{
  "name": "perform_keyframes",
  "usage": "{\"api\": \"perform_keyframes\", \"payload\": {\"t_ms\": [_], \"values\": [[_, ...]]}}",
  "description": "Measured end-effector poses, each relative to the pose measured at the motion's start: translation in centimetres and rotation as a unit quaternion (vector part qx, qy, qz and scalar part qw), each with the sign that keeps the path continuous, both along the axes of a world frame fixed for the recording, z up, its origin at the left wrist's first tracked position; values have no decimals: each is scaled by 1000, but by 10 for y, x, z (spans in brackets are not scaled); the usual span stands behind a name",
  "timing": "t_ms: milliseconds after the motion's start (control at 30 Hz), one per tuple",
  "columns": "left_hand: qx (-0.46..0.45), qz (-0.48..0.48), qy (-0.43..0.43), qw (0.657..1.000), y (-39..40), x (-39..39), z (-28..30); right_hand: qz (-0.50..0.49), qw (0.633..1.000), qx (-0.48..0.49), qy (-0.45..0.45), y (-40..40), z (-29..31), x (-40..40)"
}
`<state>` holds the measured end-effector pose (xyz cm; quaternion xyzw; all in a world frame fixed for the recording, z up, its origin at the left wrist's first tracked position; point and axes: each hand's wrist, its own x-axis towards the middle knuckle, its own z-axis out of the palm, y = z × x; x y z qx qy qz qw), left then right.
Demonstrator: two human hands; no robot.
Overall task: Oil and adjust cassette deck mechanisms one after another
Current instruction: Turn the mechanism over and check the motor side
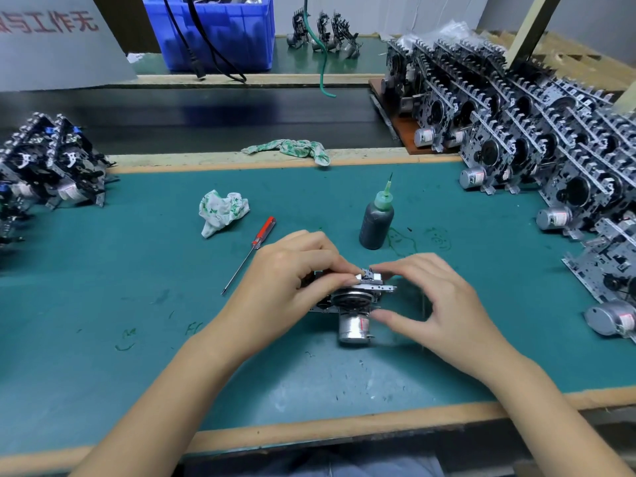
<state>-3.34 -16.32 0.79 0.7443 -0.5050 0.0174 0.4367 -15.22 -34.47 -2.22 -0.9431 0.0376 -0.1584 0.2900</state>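
A cassette deck mechanism (351, 304) stands on the green mat (137, 321) in front of me, its silver motor pointing toward me. My left hand (292, 280) grips the mechanism's left side, fingers curled over its top edge. My right hand (426, 297) pinches the right side, index finger on the top metal bar and thumb beside the motor. A dark oil bottle (377, 218) with a green needle tip stands just behind. A red-handled screwdriver (251, 253) lies to the left of my hands.
Several mechanisms are stacked in rows at the right (550, 139), and a smaller group stands at the left (51, 166). A crumpled patterned rag (222, 211) lies on the mat; another (292, 149) on the wooden rail. A blue crate (213, 29) sits behind.
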Motion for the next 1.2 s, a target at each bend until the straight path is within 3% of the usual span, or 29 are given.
{"api": "perform_keyframes", "payload": {"t_ms": [200, 333, 400, 567, 633, 767, 1200], "values": [[-3, -2, -3, 1000, 0, 0, 0, 8, 987, -155, -51, -2, -6, -7], [-5, -3, 0, 1000, 0, 0, -1, 26, 984, -170, -40, -3, 0, -6], [-4, -1, 2, 1000, 0, 0, 0, 17, 991, -128, -23, -1, 0, -5], [-2, -2, 17, 1000, 0, 0, 1, 13, 986, 155, 61, 5, 3, 10], [-1, -1, 17, 1000, 1, 0, 2, 44, 968, 244, 28, 14, 0, 17], [4, 3, 21, 1000, 2, -1, 2, 39, 942, 333, -13, 22, -5, 22], [-15, -7, 1, 1000, 0, 2, 0, 35, 929, 367, -8, 24, -5, 22]]}}
